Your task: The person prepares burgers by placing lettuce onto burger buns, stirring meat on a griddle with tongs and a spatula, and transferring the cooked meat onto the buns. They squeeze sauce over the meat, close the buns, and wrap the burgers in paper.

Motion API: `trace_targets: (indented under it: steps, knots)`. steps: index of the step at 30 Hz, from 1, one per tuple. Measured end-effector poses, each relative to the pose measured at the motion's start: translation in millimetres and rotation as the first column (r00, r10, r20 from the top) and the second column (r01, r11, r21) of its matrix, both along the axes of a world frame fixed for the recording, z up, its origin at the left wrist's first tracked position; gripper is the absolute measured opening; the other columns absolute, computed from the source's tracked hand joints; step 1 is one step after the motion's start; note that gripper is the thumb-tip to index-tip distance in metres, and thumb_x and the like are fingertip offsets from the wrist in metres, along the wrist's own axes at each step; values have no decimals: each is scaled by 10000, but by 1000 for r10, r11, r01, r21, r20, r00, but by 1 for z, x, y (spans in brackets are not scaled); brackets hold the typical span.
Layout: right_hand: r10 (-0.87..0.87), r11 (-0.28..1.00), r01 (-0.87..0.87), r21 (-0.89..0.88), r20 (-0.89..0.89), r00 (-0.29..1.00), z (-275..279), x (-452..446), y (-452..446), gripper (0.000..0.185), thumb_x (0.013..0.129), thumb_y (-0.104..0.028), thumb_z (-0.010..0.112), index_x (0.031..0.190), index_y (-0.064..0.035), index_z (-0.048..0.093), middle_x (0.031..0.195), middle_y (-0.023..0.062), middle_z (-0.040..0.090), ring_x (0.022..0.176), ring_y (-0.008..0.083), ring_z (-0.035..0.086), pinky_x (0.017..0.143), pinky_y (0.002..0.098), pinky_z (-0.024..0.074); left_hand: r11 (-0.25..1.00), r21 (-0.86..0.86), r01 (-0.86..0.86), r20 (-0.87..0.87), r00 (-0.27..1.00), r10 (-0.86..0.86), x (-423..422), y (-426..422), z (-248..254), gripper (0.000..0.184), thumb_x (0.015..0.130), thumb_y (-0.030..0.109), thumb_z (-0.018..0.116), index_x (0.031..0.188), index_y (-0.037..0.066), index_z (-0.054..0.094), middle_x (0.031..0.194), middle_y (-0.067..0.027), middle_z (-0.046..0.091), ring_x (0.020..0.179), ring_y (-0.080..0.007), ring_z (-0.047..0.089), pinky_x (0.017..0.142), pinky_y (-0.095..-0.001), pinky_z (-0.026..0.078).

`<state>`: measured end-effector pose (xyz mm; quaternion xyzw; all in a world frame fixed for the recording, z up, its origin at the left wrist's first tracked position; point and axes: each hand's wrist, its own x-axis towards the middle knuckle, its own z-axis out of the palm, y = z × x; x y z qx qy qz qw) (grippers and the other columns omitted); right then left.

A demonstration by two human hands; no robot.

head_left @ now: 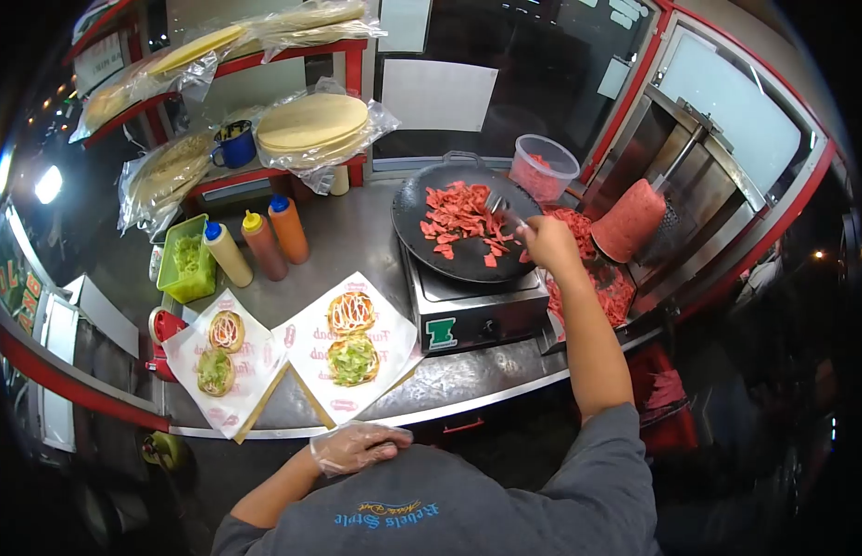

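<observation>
My right hand [547,243] grips the handle of a metal spatula [498,206], its blade among the chopped reddish meat [457,215] in a wide black pan [417,236]. The pan sits on a steel gas stove [482,315]. My left hand [357,448], in a clear plastic glove, rests against the front of my grey shirt with fingers loosely bent and nothing visible in it. Nearby on the counter, two opened buns lie on printed paper sheets: the left bun [215,371] and the right bun [353,360]. Each has shredded lettuce on one half and white sauce on the other.
Three squeeze bottles [262,245] stand beside a green tub of lettuce [187,283]. Bagged flatbreads [312,123] and a blue mug [233,145] fill the shelves. At right are a clear meat tub [545,169], a vertical spit of meat [628,222] and loose shavings [602,296].
</observation>
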<state>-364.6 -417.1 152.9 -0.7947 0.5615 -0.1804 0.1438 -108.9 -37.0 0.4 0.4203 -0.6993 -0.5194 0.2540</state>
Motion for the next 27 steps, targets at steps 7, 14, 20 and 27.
trace_targets:
  steps: [7, 14, 20, 27]
  knots:
    - [22, 939, -97, -331, -224, 974, 3, 16, 59, 292, 907, -306, 722, 1034, -46, 760, 1001, 239, 744, 980, 406, 707, 826, 511, 551, 925, 17, 380, -289, 887, -359, 6, -2, -18, 536, 1102, 448, 443, 1453, 63, 568, 1520, -167, 539, 1462, -317, 449, 1228, -422, 313]
    - [-96, 949, -78, 305, 516, 851, 22, 39, 6, 430, 1025, -360, 627, 828, 11, 719, 620, 60, 607, 465, 138, 540, 460, 331, 447, 952, 87, 293, -268, 928, -261, 12, 8, -39, 565, 1080, 527, 458, 1457, 124, 579, 1497, -125, 568, 1418, -289, 504, 1201, -417, 371]
    - [109, 912, -114, 395, 35, 993, 48, 14, -36, 349, 1028, -266, 619, 821, 4, 702, 635, 74, 643, 449, 129, 526, 405, 305, 386, 985, -2, 172, -278, 946, -165, 2, 18, -19, 566, 1079, 494, 483, 1445, 73, 581, 1511, -141, 559, 1442, -290, 484, 1213, -417, 347]
    - [-105, 832, -64, 552, 269, 957, 16, 47, -100, 408, 1048, -313, 598, 790, -6, 675, 654, 79, 640, 450, 169, 534, 407, 328, 394, 998, 56, 29, -290, 957, -12, -30, 16, -9, 489, 1086, 437, 503, 1427, 99, 598, 1481, -113, 589, 1387, -273, 541, 1174, -385, 398]
